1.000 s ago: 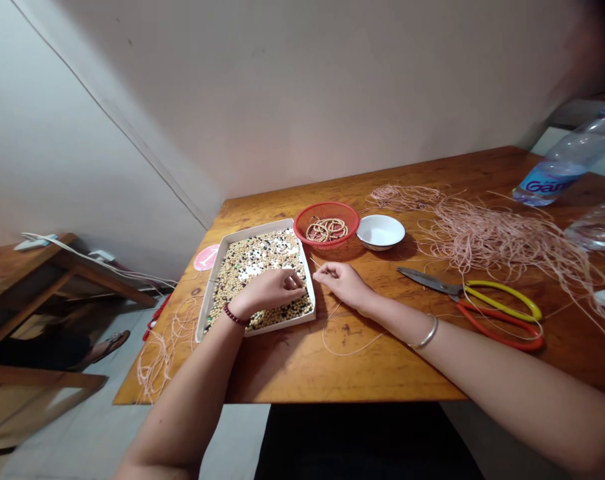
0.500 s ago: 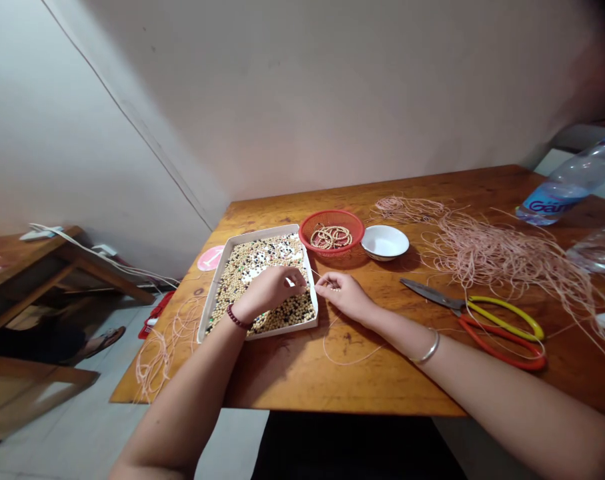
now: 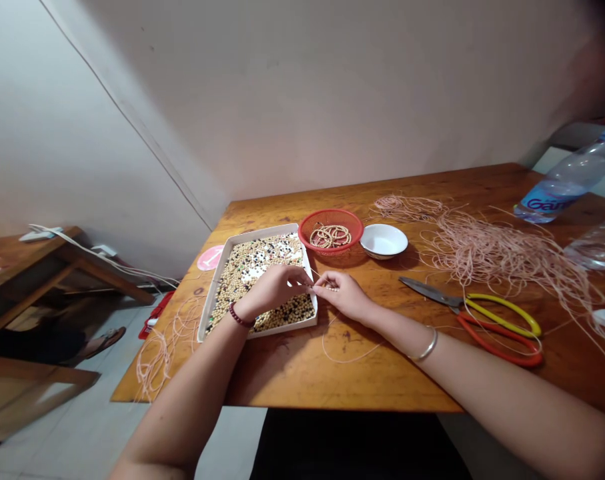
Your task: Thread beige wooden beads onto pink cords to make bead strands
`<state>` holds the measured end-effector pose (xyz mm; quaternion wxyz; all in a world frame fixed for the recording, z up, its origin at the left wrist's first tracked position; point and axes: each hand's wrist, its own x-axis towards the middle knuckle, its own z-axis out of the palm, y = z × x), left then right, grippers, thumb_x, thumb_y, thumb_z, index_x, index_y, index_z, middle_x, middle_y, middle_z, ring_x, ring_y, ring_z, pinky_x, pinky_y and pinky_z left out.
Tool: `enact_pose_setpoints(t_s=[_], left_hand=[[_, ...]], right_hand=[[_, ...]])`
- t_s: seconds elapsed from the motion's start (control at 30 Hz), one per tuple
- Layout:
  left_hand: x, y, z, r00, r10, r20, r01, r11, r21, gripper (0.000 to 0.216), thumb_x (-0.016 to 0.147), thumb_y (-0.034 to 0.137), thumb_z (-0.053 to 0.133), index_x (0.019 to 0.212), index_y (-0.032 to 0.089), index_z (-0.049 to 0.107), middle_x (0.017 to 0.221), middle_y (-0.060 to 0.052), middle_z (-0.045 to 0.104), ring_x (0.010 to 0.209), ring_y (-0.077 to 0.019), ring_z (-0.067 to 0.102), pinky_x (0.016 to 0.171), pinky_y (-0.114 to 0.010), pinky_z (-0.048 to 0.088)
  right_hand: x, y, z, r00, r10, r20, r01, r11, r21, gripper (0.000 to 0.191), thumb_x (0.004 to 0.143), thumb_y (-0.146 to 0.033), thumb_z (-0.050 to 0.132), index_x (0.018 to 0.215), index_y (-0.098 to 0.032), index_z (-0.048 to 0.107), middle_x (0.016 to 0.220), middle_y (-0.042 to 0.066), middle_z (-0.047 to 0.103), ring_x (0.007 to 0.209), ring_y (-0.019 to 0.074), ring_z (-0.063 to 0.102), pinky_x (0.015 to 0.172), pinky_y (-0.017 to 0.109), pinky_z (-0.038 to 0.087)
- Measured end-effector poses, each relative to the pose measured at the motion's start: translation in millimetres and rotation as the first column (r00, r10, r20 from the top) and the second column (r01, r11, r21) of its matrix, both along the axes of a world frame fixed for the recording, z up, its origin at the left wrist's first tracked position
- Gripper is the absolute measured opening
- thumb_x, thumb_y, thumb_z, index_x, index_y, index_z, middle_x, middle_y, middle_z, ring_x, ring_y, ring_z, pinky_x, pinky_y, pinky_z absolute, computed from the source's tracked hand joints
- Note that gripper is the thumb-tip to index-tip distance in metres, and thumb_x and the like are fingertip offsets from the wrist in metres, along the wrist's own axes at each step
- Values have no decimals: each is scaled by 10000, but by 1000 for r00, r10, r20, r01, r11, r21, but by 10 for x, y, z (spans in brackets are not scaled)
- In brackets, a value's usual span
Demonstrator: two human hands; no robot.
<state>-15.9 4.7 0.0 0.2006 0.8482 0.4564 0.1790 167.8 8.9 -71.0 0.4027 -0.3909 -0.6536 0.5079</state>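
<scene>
My left hand hovers over the right edge of a white tray full of small beige and dark beads, fingers pinched on something too small to name, probably a bead. My right hand rests on the wooden table just right of the tray, pinching a thin pink cord that loops back across the table below it. The fingertips of both hands meet at the tray's right rim.
A red basket with beaded rings and a white bowl stand behind the hands. Scissors with yellow and orange handles lie to the right, before a heap of pink cords. A plastic bottle lies far right. Cords hang off the left edge.
My left hand lifted from the beads and moved right to meet my right hand at the tray's rim. The right hand stayed put, pinching the cord.
</scene>
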Motion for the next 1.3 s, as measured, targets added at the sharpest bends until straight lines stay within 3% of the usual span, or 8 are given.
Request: enact_pose_setpoints(t_s=[0.17,0.57,0.8,1.03,1.3], left_hand=[[7,-7,-9,1000,4,11,-4,1000,-19,180,797,365,648,801,198,713,742,-18,717,650,-121,636,614,-223,451],[12,-20,24,1000,-1,-22,1,1000,28,151,808,328,638,887,247,738,777,-3,730,661,-123,641,636,-224,454],[-30,30,-21,997,57,-55,-53,996,78,177,848,250,576,949,231,720,852,-20,729,733,-137,650,680,-236,466],[-63,45,-63,988,135,-73,-126,985,115,226,897,317,522,989,235,711,919,-34,730,808,-169,665,743,-270,476],[55,-17,17,999,-35,-14,37,988,149,174,859,317,591,936,234,722,799,-10,728,695,-120,649,673,-220,458]], right_hand=[[5,7,32,999,35,-36,-35,999,-18,184,729,-335,617,692,-156,598,691,21,633,646,137,543,629,257,414],[2,11,38,998,-57,-14,57,998,1,170,703,-325,591,652,-164,574,626,7,581,599,131,499,582,250,394],[7,16,18,998,-60,-32,61,998,0,187,718,-342,589,668,-163,566,650,9,589,622,135,510,624,264,406],[8,26,12,997,-68,-36,68,998,-2,219,741,-364,575,655,-164,552,636,1,572,615,131,496,613,260,392],[1,12,11,996,-46,-70,45,999,-5,188,722,-344,596,679,-163,571,653,8,595,620,132,514,609,256,398]])
